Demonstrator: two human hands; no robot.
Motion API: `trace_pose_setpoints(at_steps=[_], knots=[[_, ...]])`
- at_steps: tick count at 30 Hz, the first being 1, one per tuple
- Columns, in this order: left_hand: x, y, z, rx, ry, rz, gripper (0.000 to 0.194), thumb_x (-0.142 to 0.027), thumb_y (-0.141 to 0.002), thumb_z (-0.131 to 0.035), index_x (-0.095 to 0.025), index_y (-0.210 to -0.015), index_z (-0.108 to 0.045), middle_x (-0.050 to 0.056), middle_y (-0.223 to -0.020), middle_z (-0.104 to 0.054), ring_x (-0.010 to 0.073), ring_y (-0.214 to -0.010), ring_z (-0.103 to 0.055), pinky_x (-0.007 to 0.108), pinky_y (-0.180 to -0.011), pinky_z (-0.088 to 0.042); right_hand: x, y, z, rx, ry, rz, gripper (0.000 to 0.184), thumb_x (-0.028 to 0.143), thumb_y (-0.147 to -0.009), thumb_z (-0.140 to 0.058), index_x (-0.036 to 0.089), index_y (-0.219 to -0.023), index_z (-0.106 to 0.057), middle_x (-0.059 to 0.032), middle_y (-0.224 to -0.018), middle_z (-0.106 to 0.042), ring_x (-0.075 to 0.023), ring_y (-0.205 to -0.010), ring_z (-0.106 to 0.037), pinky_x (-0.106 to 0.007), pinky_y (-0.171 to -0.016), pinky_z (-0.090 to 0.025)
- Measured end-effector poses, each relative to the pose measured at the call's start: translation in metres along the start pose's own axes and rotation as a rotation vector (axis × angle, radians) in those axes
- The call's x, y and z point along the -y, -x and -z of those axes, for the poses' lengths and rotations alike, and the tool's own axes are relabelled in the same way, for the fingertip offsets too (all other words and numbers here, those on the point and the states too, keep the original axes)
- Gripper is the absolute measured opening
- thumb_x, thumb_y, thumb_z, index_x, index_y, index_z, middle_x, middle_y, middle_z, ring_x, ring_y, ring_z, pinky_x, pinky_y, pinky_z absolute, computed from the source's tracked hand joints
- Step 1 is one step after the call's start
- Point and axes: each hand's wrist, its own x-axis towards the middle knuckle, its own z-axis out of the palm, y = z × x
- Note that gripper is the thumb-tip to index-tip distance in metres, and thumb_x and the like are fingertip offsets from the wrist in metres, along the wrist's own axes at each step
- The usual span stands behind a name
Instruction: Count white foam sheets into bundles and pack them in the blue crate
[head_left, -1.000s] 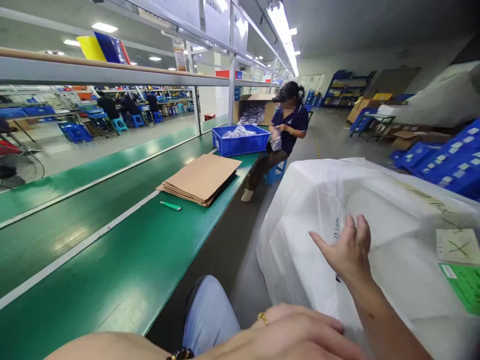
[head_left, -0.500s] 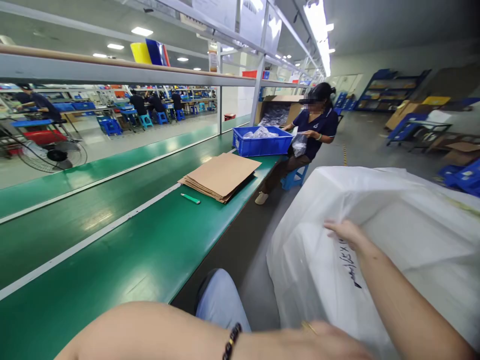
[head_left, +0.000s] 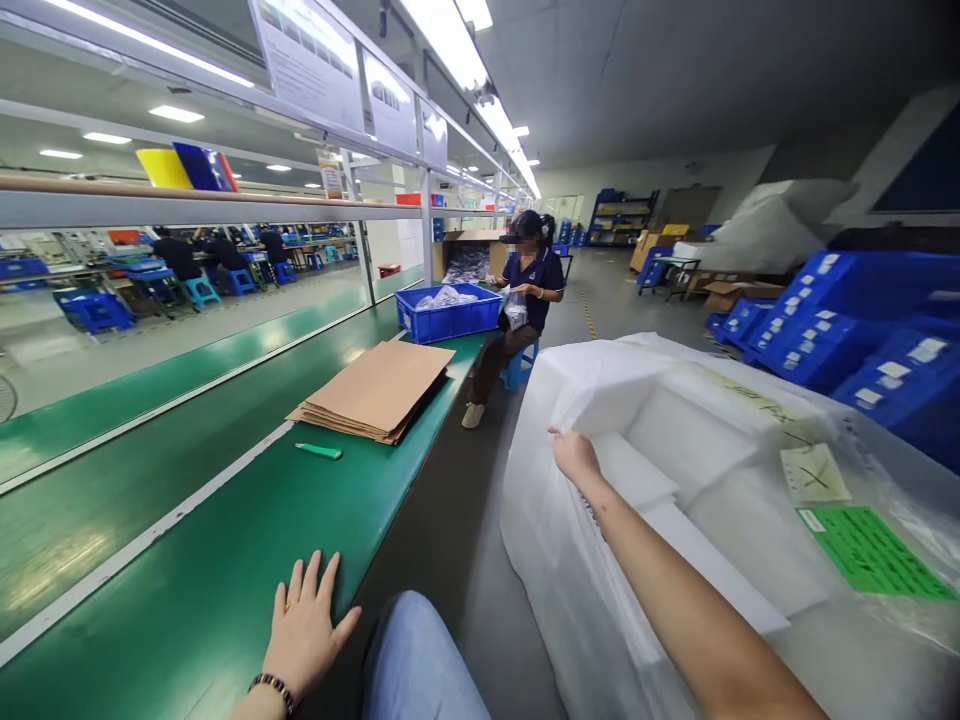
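Note:
My left hand (head_left: 306, 628) lies flat with spread fingers on the near edge of the green table (head_left: 225, 540); a ring and a bead bracelet show on it. My right hand (head_left: 574, 455) reaches out to a big white plastic bag (head_left: 675, 470) of white foam pieces on my right. Its fingers curl over the bag's top edge and are partly hidden. A green label (head_left: 870, 553) and a paper slip (head_left: 814, 472) lie on the bag.
A stack of flat cardboard (head_left: 379, 390) and a green pen (head_left: 319, 451) lie further along the table. Beyond them stands a blue bin (head_left: 448, 316). A seated co-worker (head_left: 521, 310) handles a clear bag. Blue crates (head_left: 847, 330) are stacked at right.
My left hand has moved from in front of me down onto the table edge. My right hand has slid further along the bag's top. My view has turned slightly right.

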Motion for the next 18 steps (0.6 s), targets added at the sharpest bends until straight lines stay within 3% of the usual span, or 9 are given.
trace_pose_setpoints(at_steps=[3,11,18], knots=[[0.002,0.005,-0.009,0.016,-0.030,0.005,0.068,-0.050,-0.074,-0.042,-0.020,-0.134,-0.034,0.008,-0.142,-0.028,0.0304,-0.132,-0.014,0.047,-0.106,-0.007,0.011,0.011,0.003,0.015,-0.004,0.035,0.023,0.031,-0.088,-0.047,0.015,-0.100,-0.058,-0.0045,-0.097,-0.061,-0.0152,-0.089,-0.058,-0.038,-0.083,-0.045],[-0.004,0.002,-0.002,0.025,-0.021,0.008,0.069,-0.050,-0.072,-0.042,-0.022,-0.134,-0.033,0.005,-0.143,-0.027,0.0291,-0.133,-0.013,0.046,-0.106,-0.004,0.039,0.036,0.014,0.011,-0.066,0.129,0.025,0.020,-0.086,-0.044,0.016,-0.103,-0.062,-0.0059,-0.092,-0.066,-0.0175,-0.089,-0.060,-0.036,-0.083,-0.045],[-0.001,0.005,-0.001,0.016,0.005,-0.011,0.068,-0.050,-0.074,-0.039,-0.020,-0.134,-0.034,0.007,-0.142,-0.028,0.0298,-0.132,-0.014,0.047,-0.106,-0.006,0.070,0.085,0.006,0.040,-0.161,0.265,0.033,0.020,-0.082,-0.039,0.016,-0.102,-0.065,-0.0071,-0.102,-0.066,-0.0201,-0.097,-0.059,-0.032,-0.088,-0.043]])
